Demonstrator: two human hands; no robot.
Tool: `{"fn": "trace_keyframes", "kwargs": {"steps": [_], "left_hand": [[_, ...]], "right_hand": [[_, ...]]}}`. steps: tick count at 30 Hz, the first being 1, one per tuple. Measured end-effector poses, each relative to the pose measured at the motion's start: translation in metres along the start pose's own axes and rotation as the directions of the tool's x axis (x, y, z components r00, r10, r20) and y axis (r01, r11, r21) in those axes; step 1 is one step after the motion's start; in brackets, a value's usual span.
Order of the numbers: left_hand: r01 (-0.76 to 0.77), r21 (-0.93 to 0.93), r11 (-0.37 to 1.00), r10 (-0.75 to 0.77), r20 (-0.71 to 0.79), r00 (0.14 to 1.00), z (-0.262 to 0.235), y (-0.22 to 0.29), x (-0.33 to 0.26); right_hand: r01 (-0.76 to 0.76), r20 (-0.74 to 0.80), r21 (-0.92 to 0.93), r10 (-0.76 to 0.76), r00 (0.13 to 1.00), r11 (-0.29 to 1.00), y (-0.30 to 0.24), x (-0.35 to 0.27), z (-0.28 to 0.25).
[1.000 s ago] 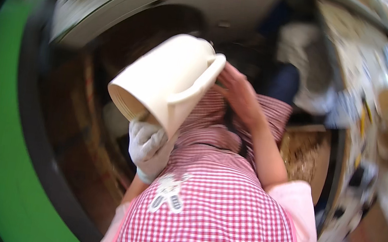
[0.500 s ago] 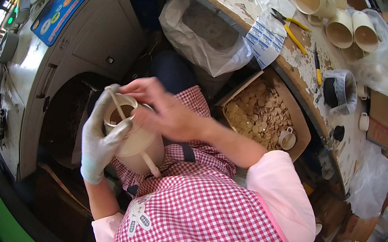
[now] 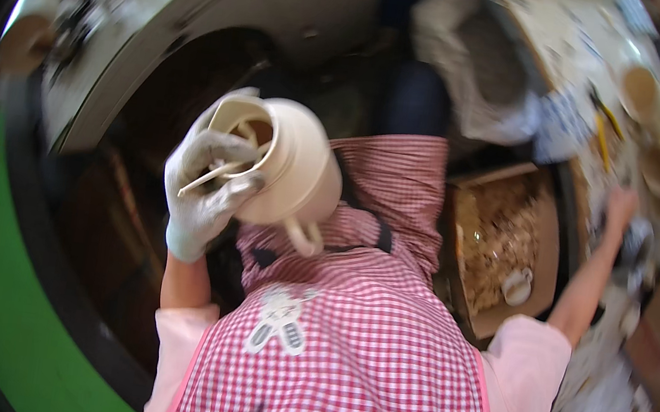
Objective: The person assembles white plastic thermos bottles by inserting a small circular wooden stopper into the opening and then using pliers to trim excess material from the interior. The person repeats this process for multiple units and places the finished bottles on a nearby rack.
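Observation:
In my left hand (image 3: 204,177), which wears a pale glove, is a cream plastic jug (image 3: 306,165). The fingers grip its rim, and the open mouth faces up and left. A thin cream strip (image 3: 213,177) sticks out between the gloved fingers at the mouth. Low on the jug's side a short loop-like part (image 3: 305,238) juts toward my apron. My bare right hand (image 3: 621,208) is stretched far right over the worktable, near the yellow-handled pliers (image 3: 605,142). Motion smears its fingers, so what they hold cannot be made out.
A cardboard box (image 3: 555,236) of small cream discs stands right of my lap, with a small white cup (image 3: 517,287) in it. Behind it hangs a pale plastic bag (image 3: 515,126). Several cream cups (image 3: 641,93) crowd the worktable. Left are a grey cabinet (image 3: 152,41) and a green surface (image 3: 21,274).
My right hand has left the jug's mouth and reached out right to the worktable. The left hand still holds the jug, now turned more to the right. The whole view has swung.

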State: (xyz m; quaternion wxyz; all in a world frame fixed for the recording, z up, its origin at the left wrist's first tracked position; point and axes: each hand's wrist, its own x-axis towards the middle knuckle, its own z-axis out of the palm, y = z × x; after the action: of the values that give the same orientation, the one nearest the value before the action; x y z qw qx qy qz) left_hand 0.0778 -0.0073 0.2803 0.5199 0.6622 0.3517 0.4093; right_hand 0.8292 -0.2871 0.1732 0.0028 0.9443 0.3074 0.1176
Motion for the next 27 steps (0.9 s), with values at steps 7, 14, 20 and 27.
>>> {"fn": "trace_keyframes", "kwargs": {"steps": [7,14,20,27], "left_hand": [[-0.441,0.584,0.681,0.203,0.428,0.881,-0.075,0.014,-0.015],[-0.357,0.294,0.887,0.122,0.598,0.793,-0.075,-0.01,-0.009],[-0.331,0.307,0.892,0.123,0.541,0.832,-0.062,-0.011,-0.005],[-0.513,0.627,0.586,0.145,0.542,0.828,-0.008,-0.044,-0.042]], "right_hand": [[-0.535,0.379,0.839,-0.595,0.708,-0.102,-0.282,-0.132,-0.109],[0.771,-0.35,0.617,-0.932,0.088,-0.159,-0.494,-0.266,-0.206],[0.89,-0.271,0.451,-0.96,0.069,-0.064,-0.52,-0.29,-0.192],[0.536,0.403,0.777,-0.915,-0.018,0.332,-0.525,-0.293,-0.169]]}}
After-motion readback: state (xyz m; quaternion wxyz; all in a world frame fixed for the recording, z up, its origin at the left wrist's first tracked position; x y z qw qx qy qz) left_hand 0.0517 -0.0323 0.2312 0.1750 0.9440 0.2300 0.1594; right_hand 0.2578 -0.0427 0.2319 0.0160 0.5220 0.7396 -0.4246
